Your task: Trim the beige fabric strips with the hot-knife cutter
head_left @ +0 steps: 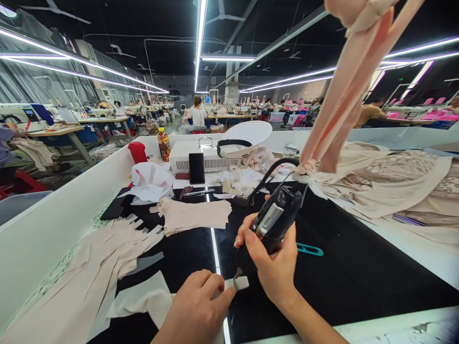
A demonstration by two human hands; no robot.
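Observation:
My right hand (270, 263) is wrapped round a black handheld power tool (274, 222) with a silver lever and a cord. Its narrow metal tip (237, 273) points down at the end of a cream fabric piece (241, 283) on the black work surface (333, 282). My left hand (201, 301) is closed on that cloth, with thumb and forefinger right beside the tip. The hand hides part of the cloth. Peach fabric strips (344, 91) hang from above and are tied at the tool's top.
Pale fabric pieces lie in a pile (89, 267) at left and a stack (193, 213) ahead. A teal tool (310, 249) rests right of my hand. Behind are a phone (196, 168), a white box (182, 155), a bottle (164, 144) and cream garments (401, 177). Low white walls edge the table.

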